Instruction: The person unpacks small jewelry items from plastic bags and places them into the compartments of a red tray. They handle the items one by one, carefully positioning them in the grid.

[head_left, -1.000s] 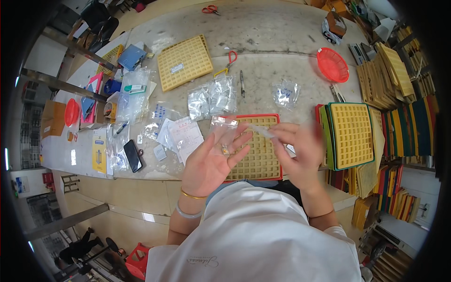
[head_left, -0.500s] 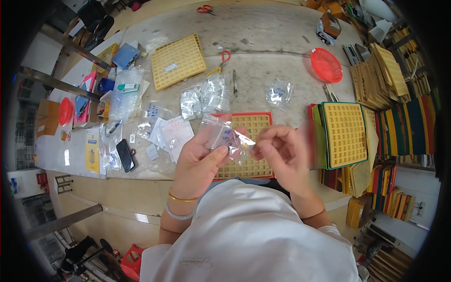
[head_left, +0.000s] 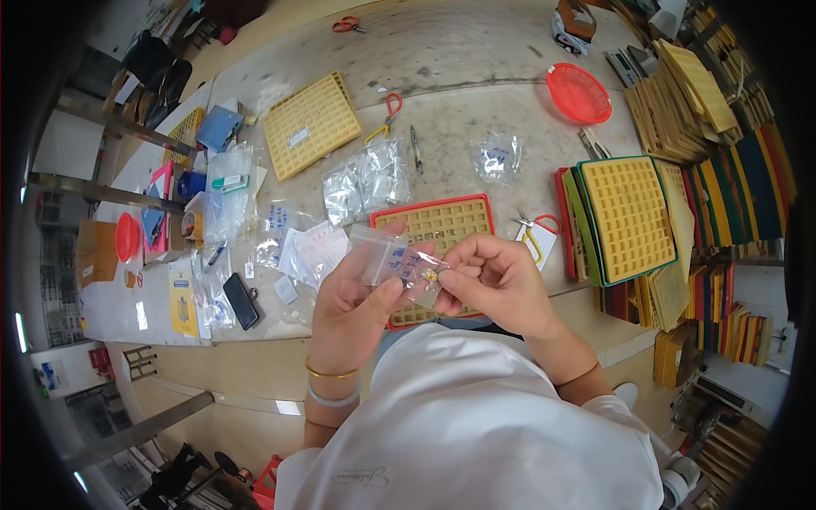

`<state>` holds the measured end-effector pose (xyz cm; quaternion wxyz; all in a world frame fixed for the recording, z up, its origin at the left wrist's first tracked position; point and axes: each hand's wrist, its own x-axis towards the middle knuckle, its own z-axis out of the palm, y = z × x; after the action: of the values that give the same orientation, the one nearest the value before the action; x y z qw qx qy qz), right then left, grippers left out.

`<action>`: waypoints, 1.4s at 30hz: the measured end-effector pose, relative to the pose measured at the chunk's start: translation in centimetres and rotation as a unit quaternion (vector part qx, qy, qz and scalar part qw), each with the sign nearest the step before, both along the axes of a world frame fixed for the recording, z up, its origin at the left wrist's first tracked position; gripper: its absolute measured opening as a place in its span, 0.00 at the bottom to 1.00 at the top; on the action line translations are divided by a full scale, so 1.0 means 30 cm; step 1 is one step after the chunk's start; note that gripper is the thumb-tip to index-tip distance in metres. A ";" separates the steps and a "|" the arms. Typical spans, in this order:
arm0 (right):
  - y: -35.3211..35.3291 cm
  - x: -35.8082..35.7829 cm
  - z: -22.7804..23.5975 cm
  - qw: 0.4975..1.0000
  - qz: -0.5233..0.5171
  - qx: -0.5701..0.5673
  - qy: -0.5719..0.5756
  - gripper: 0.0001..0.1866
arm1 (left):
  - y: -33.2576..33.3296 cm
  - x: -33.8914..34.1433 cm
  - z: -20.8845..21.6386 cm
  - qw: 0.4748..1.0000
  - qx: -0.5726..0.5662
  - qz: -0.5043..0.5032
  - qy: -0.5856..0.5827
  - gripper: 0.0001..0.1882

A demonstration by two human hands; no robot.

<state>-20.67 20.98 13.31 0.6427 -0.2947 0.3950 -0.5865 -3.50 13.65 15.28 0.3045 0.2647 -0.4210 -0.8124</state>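
A grey, scuffed worktop (head_left: pixel 501 106) fills a cluttered workroom, with tile floor at the near side. Closest in, a clear zip bag (head_left: pixel 398 262) sits just above a red-rimmed tray (head_left: pixel 466 212), covering part of its grid. The left hand (head_left: pixel 353 302), half closed, grips the bag with the thumb in front and fingers behind; the right hand (head_left: pixel 497 289) pinches its lower edge, thumb against fingertips (whether a loose piece is trapped there too, one cannot tell). A small gold-coloured piece (head_left: pixel 431 274) shows through the plastic. A second ago the right hand was apart from the bag; now both hands meet at it, which appears to hold it steadier. Blue handwriting marks the bag, and small pieces sit in a few of the tray's cells.

Left of the tray lie printed paper slips (head_left: pixel 319 251), their lettering too small to make out, and a phone (head_left: pixel 240 302); to its right, scissors (head_left: pixel 534 231) and a tray stack (head_left: pixel 629 221). Beyond the tray come silver packets (head_left: pixel 381 174), another clear bag (head_left: pixel 497 160) with blue writing, and a pen (head_left: pixel 416 150). Farther beyond it are a yellow tray (head_left: pixel 319 119) with a white label and a red basket (head_left: pixel 580 93).
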 end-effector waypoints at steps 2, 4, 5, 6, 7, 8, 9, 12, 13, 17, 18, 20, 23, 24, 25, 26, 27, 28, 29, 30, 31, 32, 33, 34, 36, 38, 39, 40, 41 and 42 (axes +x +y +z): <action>0.001 -0.003 -0.002 1.000 -0.002 0.000 -0.008 0.06 | 0.002 -0.002 -0.004 1.000 -0.004 -0.004 0.005 0.27; 0.000 -0.006 -0.007 1.000 0.000 -0.010 -0.009 0.06 | 0.006 -0.004 -0.007 1.000 0.000 0.000 0.010 0.27; 0.000 -0.007 -0.006 1.000 -0.001 -0.006 -0.016 0.06 | 0.010 -0.009 -0.009 1.000 0.012 0.017 0.016 0.27; -0.001 -0.008 -0.005 1.000 -0.002 -0.002 -0.022 0.06 | 0.017 -0.017 -0.011 0.999 0.024 0.033 0.022 0.28; -0.001 -0.007 -0.005 1.000 -0.002 0.003 -0.028 0.06 | 0.022 -0.023 -0.012 0.998 0.037 0.051 0.028 0.29; -0.001 -0.003 -0.008 1.000 -0.005 -0.004 -0.025 0.06 | 0.025 -0.024 -0.012 0.998 0.036 0.053 0.027 0.29; 0.000 -0.002 -0.012 1.000 -0.009 -0.009 -0.020 0.06 | 0.028 -0.028 -0.013 0.997 0.036 0.055 0.028 0.29; 0.001 -0.003 -0.018 1.000 -0.017 -0.011 0.004 0.06 | 0.044 -0.050 -0.001 0.996 0.046 0.073 0.019 0.30; 0.000 -0.005 -0.018 1.000 -0.020 -0.009 0.014 0.06 | 0.049 -0.054 0.006 0.995 0.050 0.081 0.013 0.30; 0.000 -0.028 -0.022 0.999 -0.047 -0.002 -0.002 0.06 | 0.052 -0.042 -0.018 0.998 0.030 0.060 0.013 0.25; -0.002 -0.030 -0.023 0.999 -0.054 0.006 0.002 0.05 | 0.050 -0.034 -0.020 0.995 0.055 0.064 0.050 0.24; -0.003 -0.048 -0.025 0.997 -0.074 0.011 0.021 0.05 | 0.048 -0.029 -0.024 0.986 0.119 0.063 0.102 0.23; 0.007 -0.101 -0.036 0.993 -0.105 -0.002 0.053 0.05 | 0.032 -0.028 -0.032 0.970 0.194 0.036 0.141 0.25; 0.009 -0.124 -0.031 0.991 -0.115 -0.011 0.062 0.05 | 0.029 -0.033 -0.032 0.969 0.194 0.012 0.153 0.25; 0.009 -0.137 -0.025 0.990 -0.124 -0.019 0.071 0.05 | 0.027 -0.034 -0.031 0.967 0.194 -0.012 0.165 0.26; 0.008 -0.139 -0.018 0.989 -0.127 -0.018 0.078 0.05 | 0.027 -0.034 -0.029 0.968 0.190 -0.014 0.166 0.26; 0.010 -0.143 -0.011 0.987 -0.131 -0.016 0.088 0.05 | 0.028 -0.036 -0.029 0.967 0.189 -0.019 0.169 0.27; 0.012 -0.146 -0.009 0.986 -0.135 -0.014 0.098 0.05 | 0.029 -0.038 -0.028 0.967 0.187 -0.023 0.172 0.28; 0.015 -0.148 -0.011 0.986 -0.128 -0.018 0.105 0.06 | 0.029 -0.039 -0.028 0.966 0.186 -0.028 0.178 0.27; 0.018 -0.151 -0.015 0.986 -0.122 -0.023 0.112 0.06 | 0.028 -0.041 -0.026 0.965 0.184 -0.033 0.183 0.27; 0.020 -0.152 -0.019 0.986 -0.115 -0.027 0.119 0.07 | 0.027 -0.044 -0.024 0.964 0.182 -0.038 0.188 0.27; 0.023 -0.152 -0.020 0.986 -0.108 -0.026 0.124 0.07 | 0.028 -0.047 -0.021 0.966 0.179 -0.040 0.182 0.27; 0.023 -0.151 -0.018 0.986 -0.100 -0.024 0.132 0.08 | 0.025 -0.050 -0.016 0.967 0.178 -0.042 0.178 0.28; 0.023 -0.149 -0.016 0.986 -0.093 -0.021 0.139 0.08 | 0.023 -0.052 -0.012 0.968 0.177 -0.045 0.173 0.28; 0.022 -0.143 -0.018 0.984 -0.082 -0.018 0.157 0.09 | 0.024 -0.056 -0.008 0.967 0.173 -0.046 0.180 0.28; 0.024 -0.132 -0.020 0.984 -0.079 -0.014 0.158 0.09 | 0.029 -0.059 -0.010 0.967 0.171 -0.044 0.185 0.28; 0.021 -0.122 -0.017 0.985 -0.081 -0.013 0.151 0.10 | 0.029 -0.061 -0.010 0.967 0.171 -0.042 0.186 0.28; 0.020 -0.114 -0.015 0.986 -0.083 -0.011 0.144 0.10 | 0.030 -0.062 -0.011 0.966 0.171 -0.041 0.189 0.29; 0.019 -0.110 -0.018 0.987 -0.078 -0.025 0.135 0.11 | 0.031 -0.063 -0.010 0.966 0.172 -0.039 0.187 0.29; 0.016 -0.109 -0.020 0.988 -0.073 -0.040 0.128 0.12 | 0.031 -0.067 -0.006 0.966 0.173 -0.039 0.187 0.29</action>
<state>-23.95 21.46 12.71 0.5305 -0.3632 0.4706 -0.6044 -5.50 14.58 15.10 0.2955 0.1404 -0.2197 -0.9191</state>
